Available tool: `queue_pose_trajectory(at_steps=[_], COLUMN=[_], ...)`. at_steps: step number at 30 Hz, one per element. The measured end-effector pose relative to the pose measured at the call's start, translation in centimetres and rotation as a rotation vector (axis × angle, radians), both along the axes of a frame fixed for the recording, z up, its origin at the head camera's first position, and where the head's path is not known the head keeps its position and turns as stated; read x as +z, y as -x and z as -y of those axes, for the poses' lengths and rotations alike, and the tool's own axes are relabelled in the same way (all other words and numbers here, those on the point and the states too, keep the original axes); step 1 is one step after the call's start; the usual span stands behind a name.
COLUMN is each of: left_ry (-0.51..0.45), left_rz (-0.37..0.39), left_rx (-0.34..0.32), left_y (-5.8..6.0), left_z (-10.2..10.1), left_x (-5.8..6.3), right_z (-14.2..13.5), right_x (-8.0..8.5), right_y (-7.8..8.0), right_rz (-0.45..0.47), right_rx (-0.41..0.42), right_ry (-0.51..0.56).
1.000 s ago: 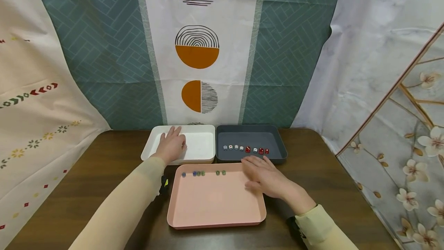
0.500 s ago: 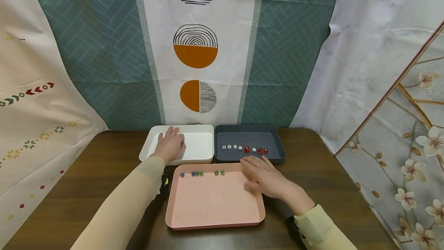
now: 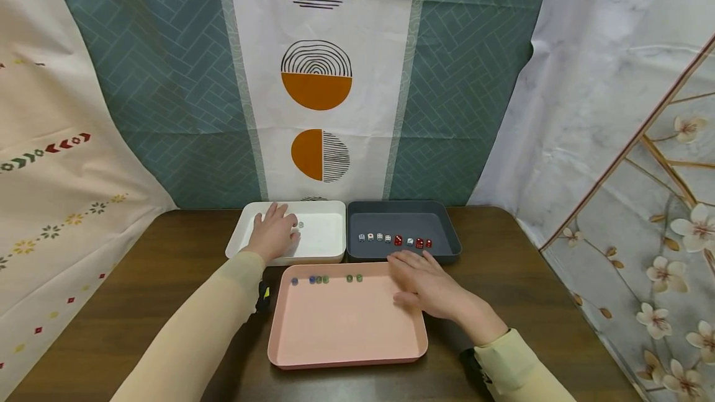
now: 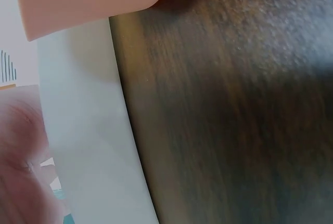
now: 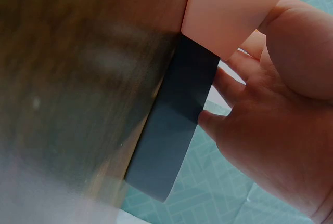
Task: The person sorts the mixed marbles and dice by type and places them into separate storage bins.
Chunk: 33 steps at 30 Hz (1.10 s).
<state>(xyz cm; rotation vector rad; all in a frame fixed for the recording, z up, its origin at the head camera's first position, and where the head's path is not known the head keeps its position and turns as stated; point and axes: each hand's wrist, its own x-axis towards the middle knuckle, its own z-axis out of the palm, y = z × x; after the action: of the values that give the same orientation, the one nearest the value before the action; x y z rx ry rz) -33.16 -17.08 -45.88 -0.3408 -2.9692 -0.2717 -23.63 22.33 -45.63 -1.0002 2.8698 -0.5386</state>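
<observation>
My left hand [image 3: 274,233] reaches into the white tray [image 3: 329,247], fingers lowered toward its floor. A small clear round piece [image 3: 301,224], like a glass marble, shows right beside its index finger. The left fingertips are hidden from the left wrist view, where only part of the hand [image 4: 23,161] appears behind the tray wall. Over the right rim of the pink tray [image 3: 346,334] lies my right hand [image 3: 427,284], fingers extended toward the dark tray and holding nothing visible. Small blue marbles [image 3: 312,280] and green marbles [image 3: 349,278] line the pink tray's far side.
The dark grey tray [image 3: 402,216] stands against the white one, behind the pink tray. It holds a row of white dice [image 3: 379,237] and red dice [image 3: 398,240]. All three trays sit on a dark wooden table [image 3: 503,253], with hanging cloths behind and at both sides.
A clear marble-like piece has come into sight beside the left index finger, on the white tray's floor. Both hands have stayed almost in place; the head view shifts slightly.
</observation>
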Motion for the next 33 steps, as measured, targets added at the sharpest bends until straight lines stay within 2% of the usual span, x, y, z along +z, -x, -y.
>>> queue_pose_trajectory(at_steps=[7, 16, 26, 33], left_ry=[0.007, 0.008, -0.014, -0.041], left_rz=[-0.023, -0.101, -0.169, -0.214], left_rx=[0.004, -0.019, -0.118, -0.181], left_y=[-0.9, -2.6, -6.2, -8.7], left_z=[0.0, 0.2, -0.2, -0.8], left_x=[0.6, 1.2, 1.8, 1.4], right_z=[-0.1, -0.1, -0.1, -0.1], right_x=[-0.1, -0.2, 0.0, 0.0], right_y=[0.0, 0.1, 0.0, 0.1], right_rz=[0.000, -0.015, -0.010, -0.002], right_rx=[0.004, 0.011, 0.006, 0.003], right_ry=[-0.002, -0.001, -0.006, -0.006])
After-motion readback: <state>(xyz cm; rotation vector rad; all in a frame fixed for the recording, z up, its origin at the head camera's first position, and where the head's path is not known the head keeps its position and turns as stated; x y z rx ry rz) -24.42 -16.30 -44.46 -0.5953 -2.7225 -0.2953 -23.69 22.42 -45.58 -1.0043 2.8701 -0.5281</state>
